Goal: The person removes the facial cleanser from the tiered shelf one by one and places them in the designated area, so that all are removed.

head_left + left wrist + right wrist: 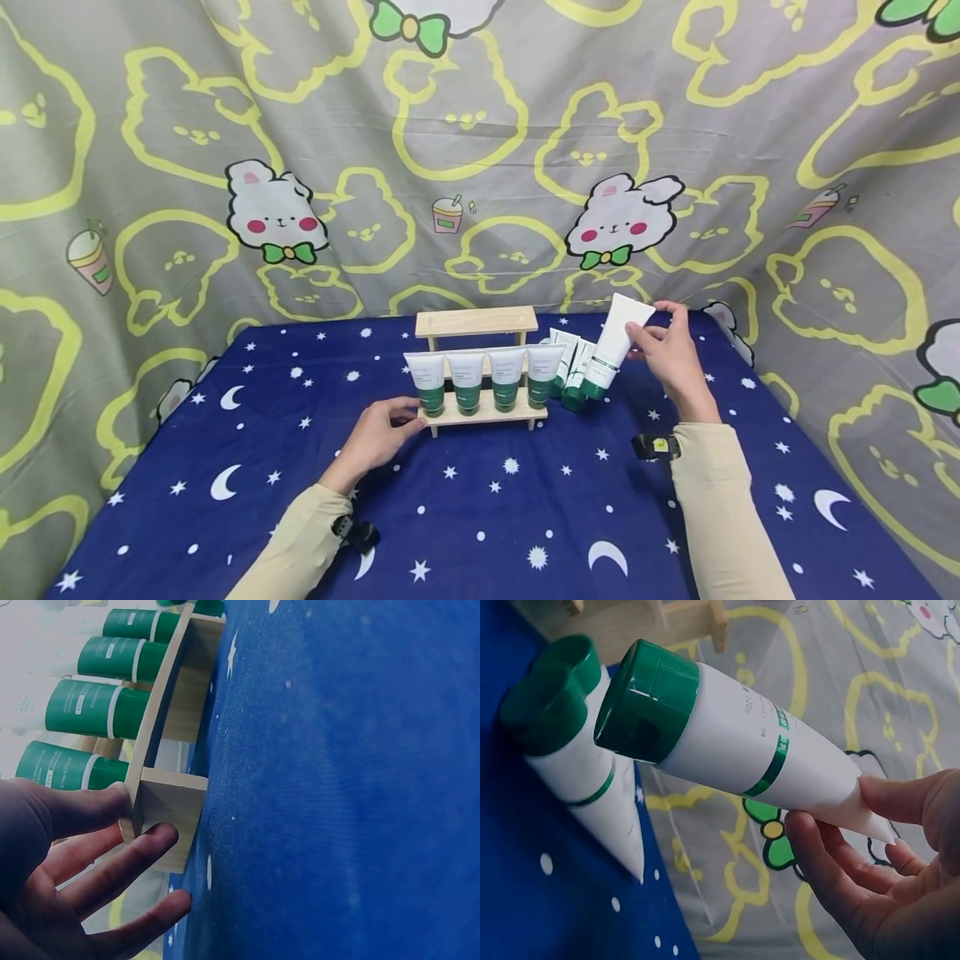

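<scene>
Right hand [669, 354] pinches white tube [617, 340] by flat end; long axis tilted, cap [646, 703] down-left, towards wooden stand [476, 322]. Left hand [378, 433] seemingly pinches stand's left end, fingers partly hidden.

"Your left arm [296, 542] enters from seven o'clock, left hand [381, 433] pinching between thumb and fingers."

"And your right arm [723, 504], from five o'clock, holds your right hand [667, 352] raised, thumb opposing curved fingers."

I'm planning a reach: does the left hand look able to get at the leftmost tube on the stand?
Probably yes. The left hand is close beside the leftmost tube, with nothing visible between them, though it holds the wooden stand and would likely need to let go first.
</scene>
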A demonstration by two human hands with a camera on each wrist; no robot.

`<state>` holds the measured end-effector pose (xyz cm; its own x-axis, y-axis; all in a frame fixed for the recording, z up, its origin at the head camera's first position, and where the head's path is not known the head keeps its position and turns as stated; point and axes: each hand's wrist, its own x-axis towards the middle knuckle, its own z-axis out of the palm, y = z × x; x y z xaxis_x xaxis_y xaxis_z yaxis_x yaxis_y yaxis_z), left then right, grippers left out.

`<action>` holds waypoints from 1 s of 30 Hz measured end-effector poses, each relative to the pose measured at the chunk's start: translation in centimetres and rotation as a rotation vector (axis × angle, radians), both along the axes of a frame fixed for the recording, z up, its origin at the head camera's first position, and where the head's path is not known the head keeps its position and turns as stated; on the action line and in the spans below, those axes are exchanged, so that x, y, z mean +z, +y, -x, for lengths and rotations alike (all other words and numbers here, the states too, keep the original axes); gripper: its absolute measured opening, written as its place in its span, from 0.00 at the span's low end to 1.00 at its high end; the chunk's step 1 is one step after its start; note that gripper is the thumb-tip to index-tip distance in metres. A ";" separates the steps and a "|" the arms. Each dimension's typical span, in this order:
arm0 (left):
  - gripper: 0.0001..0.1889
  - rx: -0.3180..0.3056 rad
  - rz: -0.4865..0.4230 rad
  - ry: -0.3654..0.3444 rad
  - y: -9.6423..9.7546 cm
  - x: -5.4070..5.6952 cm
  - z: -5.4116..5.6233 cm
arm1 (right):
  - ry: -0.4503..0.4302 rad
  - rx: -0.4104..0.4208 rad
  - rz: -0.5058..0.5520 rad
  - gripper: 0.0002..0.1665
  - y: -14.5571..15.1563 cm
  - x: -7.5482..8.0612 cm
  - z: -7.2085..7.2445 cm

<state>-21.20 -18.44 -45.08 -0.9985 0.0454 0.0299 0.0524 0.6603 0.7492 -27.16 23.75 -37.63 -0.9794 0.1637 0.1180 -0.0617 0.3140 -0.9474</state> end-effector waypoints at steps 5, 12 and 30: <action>0.17 -0.001 -0.003 0.003 0.0 -0.1 0.0 | -0.012 -0.021 0.003 0.37 0.6 -1.0 0.2; 0.17 -0.002 -0.001 0.002 -0.1 0.0 -0.1 | -0.060 -0.027 0.051 0.37 1.4 -2.5 0.8; 0.18 -0.004 -0.005 0.006 0.0 0.0 -0.1 | -0.160 -0.047 0.097 0.37 2.2 -5.3 1.8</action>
